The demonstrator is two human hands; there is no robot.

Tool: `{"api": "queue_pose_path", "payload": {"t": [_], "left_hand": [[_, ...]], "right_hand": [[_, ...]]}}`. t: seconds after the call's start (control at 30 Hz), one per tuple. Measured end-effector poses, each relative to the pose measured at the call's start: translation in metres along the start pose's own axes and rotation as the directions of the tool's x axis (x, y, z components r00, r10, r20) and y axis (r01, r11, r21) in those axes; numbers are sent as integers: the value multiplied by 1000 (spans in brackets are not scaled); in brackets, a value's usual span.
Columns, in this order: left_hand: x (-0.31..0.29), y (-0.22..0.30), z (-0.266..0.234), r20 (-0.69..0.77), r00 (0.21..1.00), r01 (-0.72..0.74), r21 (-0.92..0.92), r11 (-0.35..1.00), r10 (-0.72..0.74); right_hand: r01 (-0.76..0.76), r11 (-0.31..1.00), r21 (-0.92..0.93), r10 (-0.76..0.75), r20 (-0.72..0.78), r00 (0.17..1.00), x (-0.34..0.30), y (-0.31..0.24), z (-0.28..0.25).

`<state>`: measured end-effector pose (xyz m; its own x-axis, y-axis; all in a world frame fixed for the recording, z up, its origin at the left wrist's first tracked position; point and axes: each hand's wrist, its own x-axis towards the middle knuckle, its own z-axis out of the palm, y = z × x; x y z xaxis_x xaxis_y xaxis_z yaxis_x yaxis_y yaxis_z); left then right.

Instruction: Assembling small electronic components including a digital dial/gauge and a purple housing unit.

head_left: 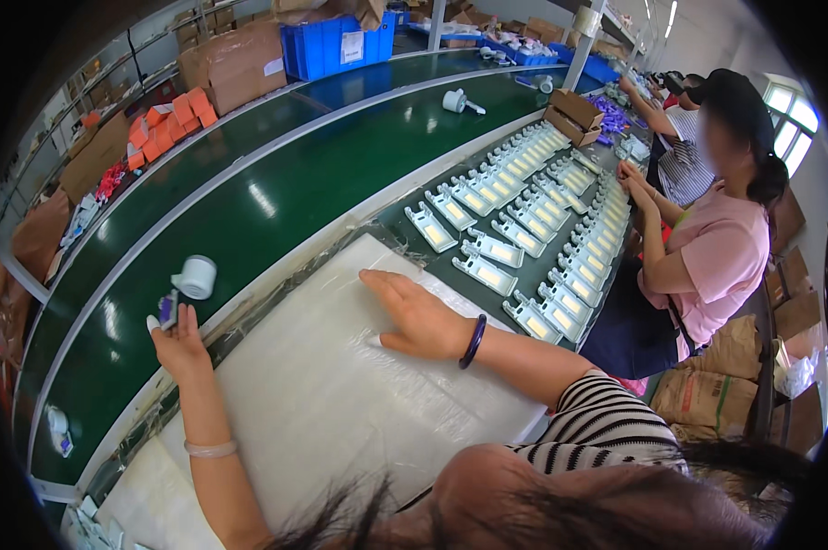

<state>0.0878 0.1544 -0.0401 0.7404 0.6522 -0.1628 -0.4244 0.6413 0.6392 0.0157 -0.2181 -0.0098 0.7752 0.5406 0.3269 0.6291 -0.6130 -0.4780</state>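
At the edge of the green conveyor belt, my left hand (183, 348) has its thumb and fingers around the grey and purple handle of a white round-headed device (195, 278). The head of the device points away from my fingertips. My right hand (423, 316) lies with fingers stretched out over a broad white pad or stack covered in clear plastic film (341, 394), holding nothing. Rows of pale flat panels with yellowish rectangles (432, 227) lie beyond it to the right.
The green conveyor belt (258, 220) carries another white device (458, 101) farther along and one (59, 431) at the near left. Orange boxes (171, 126) and a blue crate (336, 46) line its far side. A co-worker in pink (735, 225) stands at the right.
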Motion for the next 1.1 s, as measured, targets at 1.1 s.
{"api": "queue_pose_path", "payload": {"t": [1.1], "left_hand": [[-142,-48,39,834,206,-976,136,-172,-512]], "right_hand": [[-335,684,-648,424,-21,905,58,283,-184]]}}
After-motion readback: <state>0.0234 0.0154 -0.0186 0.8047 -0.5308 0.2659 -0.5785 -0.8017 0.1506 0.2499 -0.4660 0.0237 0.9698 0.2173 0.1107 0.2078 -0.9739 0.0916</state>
